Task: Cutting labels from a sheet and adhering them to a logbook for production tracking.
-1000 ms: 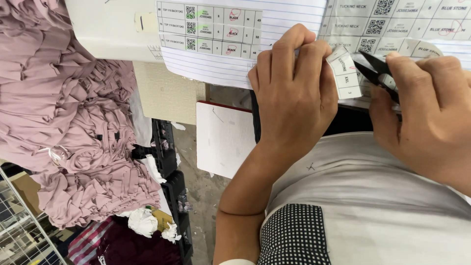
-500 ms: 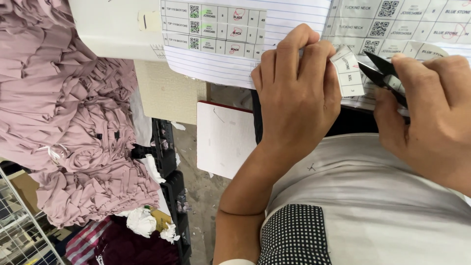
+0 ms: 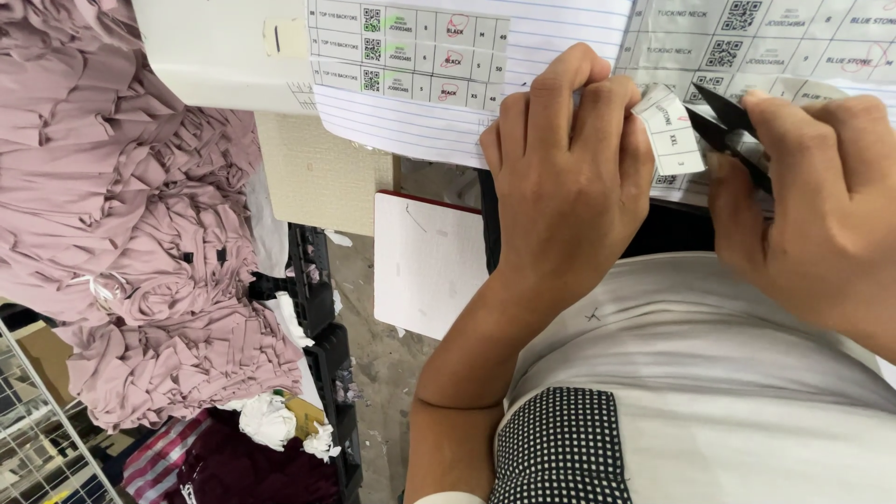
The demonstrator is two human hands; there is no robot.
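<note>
My left hand (image 3: 569, 177) pinches a small white paper label strip (image 3: 668, 131) between thumb and fingers, just over the table edge. My right hand (image 3: 821, 215) grips small black thread snips (image 3: 723, 126), whose blades touch the strip's right edge. Behind both hands lies an open lined notebook (image 3: 560, 37) with rows of stuck-on code labels. Part of the snips is hidden inside my right fist.
A tall pile of folded mauve fabric pieces (image 3: 121, 243) fills the left. Below the table hang a white board (image 3: 425, 261) and a beige panel (image 3: 322, 173). Black crates (image 3: 322, 327), crumpled white paper (image 3: 266, 420), dark red cloth and a wire rack (image 3: 37, 439) sit on the floor.
My hands have shifted slightly, and the snips' blades have come closer to the label strip. The notebook and fabric pile stay where they were.
</note>
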